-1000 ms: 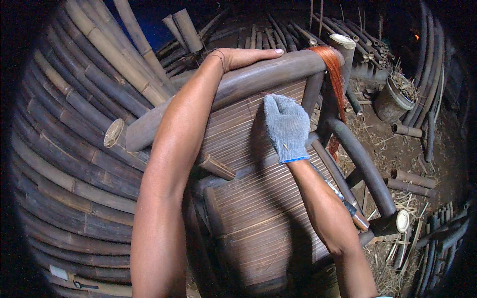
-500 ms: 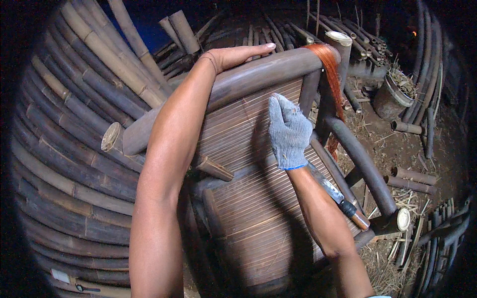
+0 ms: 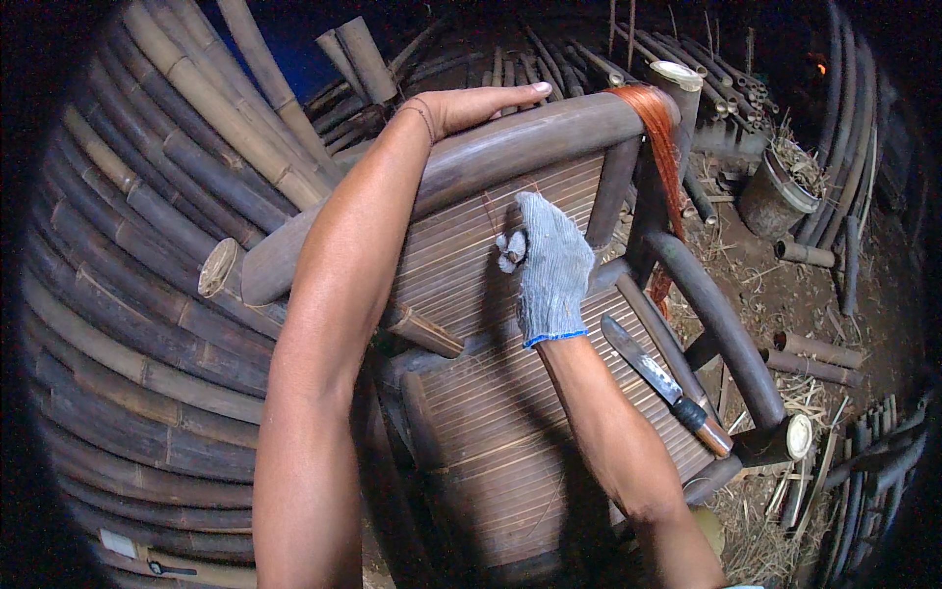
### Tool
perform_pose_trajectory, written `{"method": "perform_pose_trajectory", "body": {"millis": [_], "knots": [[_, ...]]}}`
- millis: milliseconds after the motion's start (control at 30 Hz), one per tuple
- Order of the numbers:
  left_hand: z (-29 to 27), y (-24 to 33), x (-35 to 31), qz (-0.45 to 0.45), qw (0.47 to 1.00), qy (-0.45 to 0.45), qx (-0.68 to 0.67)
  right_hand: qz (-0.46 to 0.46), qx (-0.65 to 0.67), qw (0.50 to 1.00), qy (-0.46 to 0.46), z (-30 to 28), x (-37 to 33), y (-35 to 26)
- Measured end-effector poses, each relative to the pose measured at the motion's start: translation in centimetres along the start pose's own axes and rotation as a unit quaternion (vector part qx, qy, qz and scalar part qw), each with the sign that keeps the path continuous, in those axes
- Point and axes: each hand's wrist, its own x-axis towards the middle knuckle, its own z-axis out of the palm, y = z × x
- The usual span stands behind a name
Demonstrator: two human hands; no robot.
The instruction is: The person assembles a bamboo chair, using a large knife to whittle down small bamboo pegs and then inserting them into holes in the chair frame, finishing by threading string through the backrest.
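Observation:
A bamboo chair with a slatted back (image 3: 442,236) and a slatted seat (image 3: 491,422) stands before me. My left hand (image 3: 471,108), bare, lies over its thick top rail (image 3: 520,145), fingers stretched out. My right hand (image 3: 554,260), in a grey knitted glove with a blue hem, is closed in front of the slatted back. A thin reddish strand (image 3: 487,204) runs down the slats to its curled fingers; the grip itself is partly hidden. An orange fibre bundle (image 3: 659,128) hangs over the rail's right end. On the seat's right side lies a knife (image 3: 667,388) with a wooden handle.
Dark bamboo poles (image 3: 147,324) fill the left side. The chair's armrest (image 3: 716,324) juts out at right. Beyond it are a bucket (image 3: 775,201) of plant scraps and cut bamboo pieces (image 3: 814,355) on the ground. More poles (image 3: 697,74) are stacked behind.
My right hand has moved slightly left and turned, its curled fingers now showing. More of the knife has come into sight. My left hand stays on the rail.

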Motion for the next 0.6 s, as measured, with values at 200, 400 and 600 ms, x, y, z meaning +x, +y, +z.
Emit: {"method": "perform_pose_trajectory", "body": {"millis": [200,400,600], "knots": [[-0.2,0.6,-0.2,-0.019,0.999,-0.046,-0.019,-0.015,-0.017,0.999,-0.037,0.1,1.2,0.1],[0.0,0.2,-0.1,0.011,1.000,0.005,-0.007,-0.323,-0.351,0.879,-0.005,-0.2,1.8,2.2],[0.9,1.1,-3.1,0.382,0.839,0.303,0.241,-0.338,-0.283,0.896,0.053,0.3,2.0,3.4]]}}
